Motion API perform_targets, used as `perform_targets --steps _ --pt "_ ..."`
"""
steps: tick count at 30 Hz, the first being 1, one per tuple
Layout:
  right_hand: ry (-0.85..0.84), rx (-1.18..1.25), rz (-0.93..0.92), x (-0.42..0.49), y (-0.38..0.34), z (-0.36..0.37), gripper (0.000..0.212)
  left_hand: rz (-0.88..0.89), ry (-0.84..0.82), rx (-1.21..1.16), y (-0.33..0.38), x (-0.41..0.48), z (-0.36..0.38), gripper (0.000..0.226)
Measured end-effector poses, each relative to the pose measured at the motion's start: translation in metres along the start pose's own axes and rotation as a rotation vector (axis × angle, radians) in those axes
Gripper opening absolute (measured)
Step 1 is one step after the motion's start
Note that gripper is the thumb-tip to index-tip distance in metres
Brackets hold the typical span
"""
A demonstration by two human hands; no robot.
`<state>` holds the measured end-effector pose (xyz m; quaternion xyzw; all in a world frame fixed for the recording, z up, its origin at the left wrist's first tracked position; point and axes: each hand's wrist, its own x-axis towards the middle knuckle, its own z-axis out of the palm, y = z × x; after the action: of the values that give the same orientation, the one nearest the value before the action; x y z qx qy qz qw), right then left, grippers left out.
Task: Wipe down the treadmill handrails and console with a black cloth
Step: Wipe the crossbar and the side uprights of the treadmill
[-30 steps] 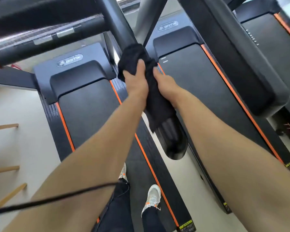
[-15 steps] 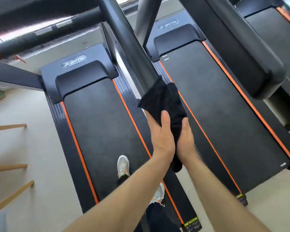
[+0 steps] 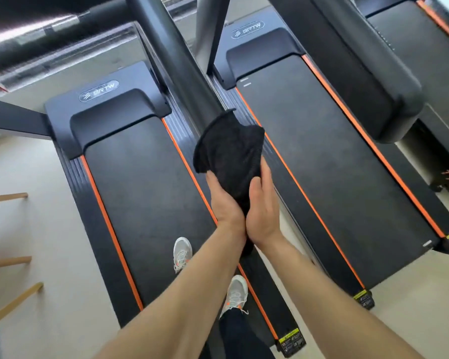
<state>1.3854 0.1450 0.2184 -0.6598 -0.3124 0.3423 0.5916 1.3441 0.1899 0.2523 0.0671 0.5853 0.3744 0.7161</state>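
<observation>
A black cloth (image 3: 230,149) is wrapped around the near end of the right handrail (image 3: 176,60), a dark bar that runs from the top centre down to the middle of the head view. My left hand (image 3: 224,202) and my right hand (image 3: 263,206) clasp the cloth from both sides, palms facing each other, close to the rail's end. The rail's end itself is hidden under cloth and hands. The treadmill's front crossbar (image 3: 36,35) crosses the top left.
Below lie the treadmill belt (image 3: 145,193) with orange edges and my two white shoes (image 3: 182,252). A second treadmill (image 3: 329,156) stands to the right, with its padded handrail (image 3: 368,81) above it. Wooden bars (image 3: 8,260) stick out at the left.
Both hands slid the cloth down the handrail toward me, from high on the rail to its near end. The head view shifted with them.
</observation>
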Motion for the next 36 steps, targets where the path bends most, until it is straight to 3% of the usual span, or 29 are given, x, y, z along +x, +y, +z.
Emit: perform_targets --steps 4,8,12,16,20,23,26,28,31,33,36 --pt "-0.204 0.181 0.219 0.048 -0.028 -0.013 0.048 -0.127 0.113 0.044 -0.022 -0.031 -0.003 0.052" --pt "-0.118 0.395 0.339 0.036 -0.03 -0.005 0.035 -0.138 0.065 0.106 -0.001 -0.014 -0.001 0.054" --pt "0.094 0.264 0.292 -0.016 -0.005 0.004 0.04 -0.056 0.07 0.168 0.047 0.004 0.021 0.052" --pt "0.019 0.089 0.122 -0.054 -0.005 0.014 0.055 -0.023 -0.028 0.208 0.033 0.018 0.006 0.068" --pt "-0.049 -0.068 0.024 -0.016 -0.037 0.005 0.046 -0.156 -0.049 0.171 0.001 0.013 -0.016 0.068" --pt "-0.17 0.035 0.159 0.041 -0.05 -0.001 0.038 -0.147 -0.027 0.265 -0.002 -0.004 -0.017 0.06" --pt "-0.216 0.301 0.474 0.063 -0.042 -0.002 0.036 0.041 -0.072 0.34 0.015 -0.008 0.001 0.039" --pt "-0.123 0.306 0.576 0.055 -0.036 -0.004 0.039 0.222 -0.069 0.459 0.028 -0.008 0.012 0.058" --pt "0.094 0.19 0.534 0.024 -0.043 0.0 0.042 0.275 -0.066 0.498 0.031 -0.003 0.013 0.076" --pt "0.033 0.098 0.439 -0.004 -0.047 0.004 0.029 0.27 -0.096 0.54 0.032 -0.007 0.01 0.068" --pt "-0.04 -0.048 0.348 -0.036 -0.049 -0.001 0.024 0.35 -0.069 0.819 0.042 -0.018 -0.003 0.066"
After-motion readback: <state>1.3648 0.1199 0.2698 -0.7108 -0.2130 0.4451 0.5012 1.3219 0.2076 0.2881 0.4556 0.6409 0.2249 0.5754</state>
